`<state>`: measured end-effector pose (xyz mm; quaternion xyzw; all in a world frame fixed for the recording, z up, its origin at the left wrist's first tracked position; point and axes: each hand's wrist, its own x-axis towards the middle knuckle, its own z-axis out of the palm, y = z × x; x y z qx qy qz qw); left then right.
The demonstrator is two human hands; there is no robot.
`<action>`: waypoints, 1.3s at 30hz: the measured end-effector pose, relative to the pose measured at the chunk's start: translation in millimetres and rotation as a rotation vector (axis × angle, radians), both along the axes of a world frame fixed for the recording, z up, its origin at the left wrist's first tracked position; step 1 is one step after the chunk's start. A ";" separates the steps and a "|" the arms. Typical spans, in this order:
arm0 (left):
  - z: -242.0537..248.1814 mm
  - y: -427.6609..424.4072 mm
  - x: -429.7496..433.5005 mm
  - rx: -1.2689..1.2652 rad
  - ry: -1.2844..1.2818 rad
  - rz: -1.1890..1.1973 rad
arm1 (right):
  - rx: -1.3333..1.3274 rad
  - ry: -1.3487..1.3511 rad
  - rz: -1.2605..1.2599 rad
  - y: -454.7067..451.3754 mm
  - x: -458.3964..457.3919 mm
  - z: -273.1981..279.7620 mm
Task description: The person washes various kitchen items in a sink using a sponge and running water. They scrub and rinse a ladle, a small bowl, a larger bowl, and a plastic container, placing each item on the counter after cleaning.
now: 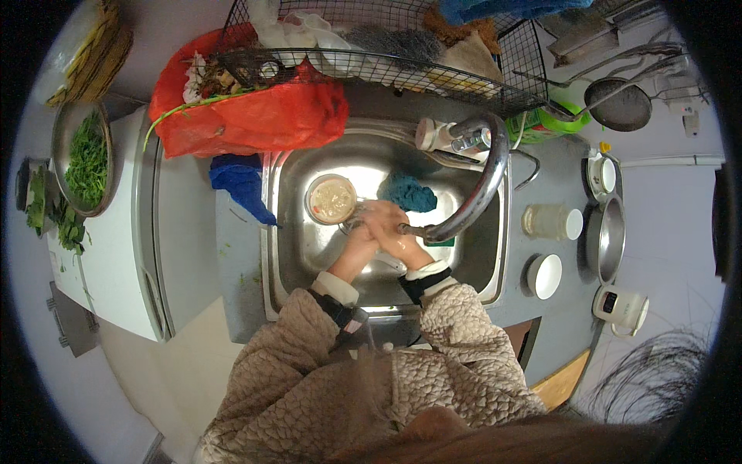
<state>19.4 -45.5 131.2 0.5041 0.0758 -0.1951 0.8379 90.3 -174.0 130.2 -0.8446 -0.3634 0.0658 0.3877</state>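
Observation:
Over the stainless steel sink (359, 284), my left hand (360, 239) and my right hand (394, 235) press together beneath the outlet of the curved chrome faucet (484, 197). The right lies partly over the left, and both look wet. Motion blur hides the fingers, so I cannot tell whether anything is between them. Just left of my fingers stands a round container of cloudy, pale liquid (331, 199) with small orange bits in it. A crumpled teal cloth (410, 192) lies in the basin beyond my hands.
A red plastic bag of scraps (249, 124) and a blue cloth (239, 177) sit at the sink's left. Behind is a black wire basket (371, 61). Rightward stand a glass jar (545, 222), a white bowl (545, 276) and a metal basin (612, 239). Leafy greens (88, 162) fill a pan far left.

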 end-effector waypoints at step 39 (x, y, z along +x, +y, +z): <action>11.0 -14.3 -2.6 1.204 -0.861 -0.096 | 0.274 1.107 -0.635 -21.2 -21.9 29.1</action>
